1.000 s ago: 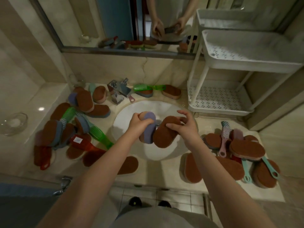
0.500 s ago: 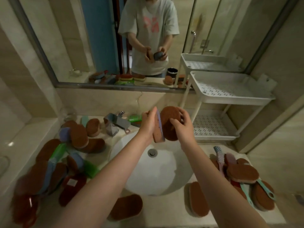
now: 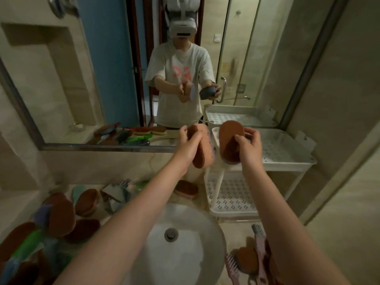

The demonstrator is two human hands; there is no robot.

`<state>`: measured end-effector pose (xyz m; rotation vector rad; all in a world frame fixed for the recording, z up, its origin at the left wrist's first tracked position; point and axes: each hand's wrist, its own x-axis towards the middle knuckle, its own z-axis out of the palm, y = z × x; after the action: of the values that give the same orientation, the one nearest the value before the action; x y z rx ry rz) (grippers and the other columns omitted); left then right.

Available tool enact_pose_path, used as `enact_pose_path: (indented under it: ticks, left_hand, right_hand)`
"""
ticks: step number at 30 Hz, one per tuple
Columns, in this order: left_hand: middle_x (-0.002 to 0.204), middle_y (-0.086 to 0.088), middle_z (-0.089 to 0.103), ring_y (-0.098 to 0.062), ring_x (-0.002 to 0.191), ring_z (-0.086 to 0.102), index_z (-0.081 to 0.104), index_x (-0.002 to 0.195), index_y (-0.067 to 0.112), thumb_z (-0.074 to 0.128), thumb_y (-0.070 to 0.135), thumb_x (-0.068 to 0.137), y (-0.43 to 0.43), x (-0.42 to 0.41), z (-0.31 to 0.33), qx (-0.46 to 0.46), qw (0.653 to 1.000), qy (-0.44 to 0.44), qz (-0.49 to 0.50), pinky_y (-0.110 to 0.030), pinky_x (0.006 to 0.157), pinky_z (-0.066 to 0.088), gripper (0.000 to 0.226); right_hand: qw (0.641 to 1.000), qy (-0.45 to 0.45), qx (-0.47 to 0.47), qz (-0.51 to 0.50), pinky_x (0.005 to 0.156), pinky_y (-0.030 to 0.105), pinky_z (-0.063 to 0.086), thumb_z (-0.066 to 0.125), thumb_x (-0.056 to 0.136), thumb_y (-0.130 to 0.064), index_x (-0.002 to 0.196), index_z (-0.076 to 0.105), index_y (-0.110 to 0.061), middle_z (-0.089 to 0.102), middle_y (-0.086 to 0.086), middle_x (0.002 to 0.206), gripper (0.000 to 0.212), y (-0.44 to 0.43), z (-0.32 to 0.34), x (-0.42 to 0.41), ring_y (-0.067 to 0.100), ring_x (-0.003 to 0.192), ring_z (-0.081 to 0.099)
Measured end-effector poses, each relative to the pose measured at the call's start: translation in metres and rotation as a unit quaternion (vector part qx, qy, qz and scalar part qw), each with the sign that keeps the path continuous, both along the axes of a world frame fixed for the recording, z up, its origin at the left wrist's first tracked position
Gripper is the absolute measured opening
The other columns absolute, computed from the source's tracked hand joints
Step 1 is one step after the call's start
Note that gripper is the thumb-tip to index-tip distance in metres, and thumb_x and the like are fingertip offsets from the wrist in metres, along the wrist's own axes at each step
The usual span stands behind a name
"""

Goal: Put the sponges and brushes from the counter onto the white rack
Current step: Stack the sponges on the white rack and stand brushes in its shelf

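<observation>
Two oval sponges, raised above the sink (image 3: 207, 239). Left sponge (image 3: 202, 150): rust-brown scouring face, pale purple foam edge, held upright in the left hand (image 3: 190, 144), fingers closed round it. Right sponge (image 3: 230, 140): same brown face, backing apparently grey-blue, pinched by the right hand (image 3: 247, 145) over the near edge of the white rack (image 3: 287, 161), top tier. Further sponges and brushes, partly blurred, lie on the counter (image 3: 230, 229) either side of the basin.
</observation>
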<state>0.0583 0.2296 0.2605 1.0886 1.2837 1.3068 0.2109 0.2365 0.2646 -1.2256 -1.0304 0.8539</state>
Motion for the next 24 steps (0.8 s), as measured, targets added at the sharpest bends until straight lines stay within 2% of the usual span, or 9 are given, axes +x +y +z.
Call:
enact_pose_path:
  ticks: [4,8,11,13,15,17,19,21,24]
  left_hand:
    - [0.143,-0.009,0.036,-0.028,0.120,0.045,0.012,0.146,0.027,0.051,0.040,0.091,0.027,0.024,0.010,-0.017,0.998,0.032,0.045,-0.041,0.097,0.041,0.069]
    - [0.141,-0.008,0.037,-0.031,0.123,0.045,0.016,0.145,0.030,0.057,0.045,0.087,0.048,0.043,0.014,-0.033,0.991,0.078,0.100,-0.048,0.102,0.041,0.073]
    - [0.132,-0.007,0.042,-0.028,0.118,0.048,0.029,0.139,0.026,0.061,0.050,0.082,0.058,0.057,0.018,-0.019,0.985,0.120,0.125,-0.046,0.101,0.042,0.069]
    - [0.127,-0.006,0.046,-0.026,0.112,0.050,0.037,0.132,0.023,0.060,0.053,0.081,0.065,0.065,0.017,-0.018,0.982,0.136,0.133,-0.044,0.098,0.043,0.063]
    - [0.125,-0.006,0.048,-0.026,0.111,0.051,0.040,0.125,0.022,0.059,0.055,0.081,0.073,0.069,0.014,-0.023,0.979,0.148,0.136,-0.044,0.095,0.044,0.058]
    - [0.126,-0.008,0.047,-0.029,0.113,0.050,0.040,0.123,0.021,0.057,0.057,0.081,0.080,0.072,0.012,-0.035,0.976,0.162,0.139,-0.047,0.096,0.045,0.057]
    - [0.128,-0.009,0.045,-0.031,0.115,0.049,0.039,0.124,0.019,0.055,0.055,0.084,0.088,0.074,0.010,-0.047,0.974,0.168,0.141,-0.047,0.097,0.044,0.056]
    - [0.130,-0.011,0.045,-0.031,0.116,0.049,0.038,0.128,0.015,0.051,0.045,0.090,0.095,0.075,0.010,-0.052,0.973,0.172,0.145,-0.042,0.095,0.044,0.050]
    - [0.133,-0.013,0.039,-0.030,0.118,0.047,0.036,0.131,0.011,0.042,0.029,0.097,0.102,0.081,0.009,-0.059,0.970,0.189,0.142,-0.035,0.092,0.040,0.038]
  right_hand:
    - [0.998,-0.029,-0.048,-0.010,0.083,0.033,0.042,0.054,0.094,-0.018,0.125,0.049,-0.016,0.054,0.003,0.118,0.032,0.051,0.002,0.032,0.019,0.102,0.052]
    - [0.979,-0.162,-0.125,0.013,0.093,0.039,0.046,0.054,0.094,-0.021,0.129,0.046,-0.015,0.045,0.011,0.135,0.037,0.093,-0.013,0.049,0.031,0.115,0.052]
    - [0.934,-0.313,-0.170,0.027,0.103,0.046,0.041,0.054,0.093,-0.023,0.139,0.037,-0.014,0.032,0.015,0.143,0.049,0.106,-0.021,0.057,0.036,0.126,0.043]
    - [0.902,-0.404,-0.154,-0.003,0.104,0.047,0.039,0.057,0.091,-0.029,0.140,0.035,-0.015,0.033,0.014,0.143,0.056,0.106,-0.022,0.060,0.036,0.130,0.038]
    - [0.894,-0.436,-0.094,-0.030,0.104,0.047,0.040,0.057,0.090,-0.031,0.137,0.041,-0.018,0.039,0.011,0.141,0.052,0.101,-0.021,0.065,0.033,0.129,0.039]
    - [0.891,-0.454,-0.011,0.011,0.099,0.045,0.044,0.054,0.091,-0.028,0.128,0.052,-0.021,0.049,0.006,0.132,0.038,0.092,-0.023,0.070,0.027,0.121,0.047]
    - [0.846,-0.523,0.033,0.097,0.090,0.042,0.049,0.052,0.091,-0.024,0.116,0.061,-0.020,0.059,0.003,0.120,0.027,0.084,-0.029,0.074,0.024,0.109,0.056]
    - [0.796,-0.585,0.030,0.151,0.092,0.041,0.047,0.049,0.091,-0.025,0.117,0.062,-0.019,0.060,0.002,0.124,0.030,0.081,-0.036,0.078,0.023,0.114,0.054]
    - [0.785,-0.601,0.010,0.152,0.103,0.045,0.040,0.046,0.092,-0.029,0.128,0.056,-0.022,0.053,-0.002,0.137,0.038,0.086,-0.039,0.087,0.020,0.128,0.046]
